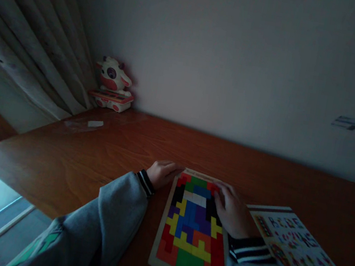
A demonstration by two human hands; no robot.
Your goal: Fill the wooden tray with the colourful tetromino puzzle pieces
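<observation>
A wooden tray puzzle [195, 221] lies on the desk, its pale frame filled with flat coloured blocks in red, green, blue, yellow, purple, orange, black and white. My left hand [162, 174] rests at the tray's upper left corner, fingers stretched out toward the frame. Across the upper right edge lies my right hand [234, 211], with its fingertips on or just above the red and black blocks there. Its fingers are apart and hold nothing that I can see. The hand hides part of the right frame.
A printed sheet [300, 251] with colourful pictures lies right of the tray, partly under my right sleeve. At the desk's back left corner stands a cow-shaped toy keyboard [114, 84]. A small white piece [95, 123] lies nearby. Behind the desk [121, 146] are a wall and a curtain [35, 29].
</observation>
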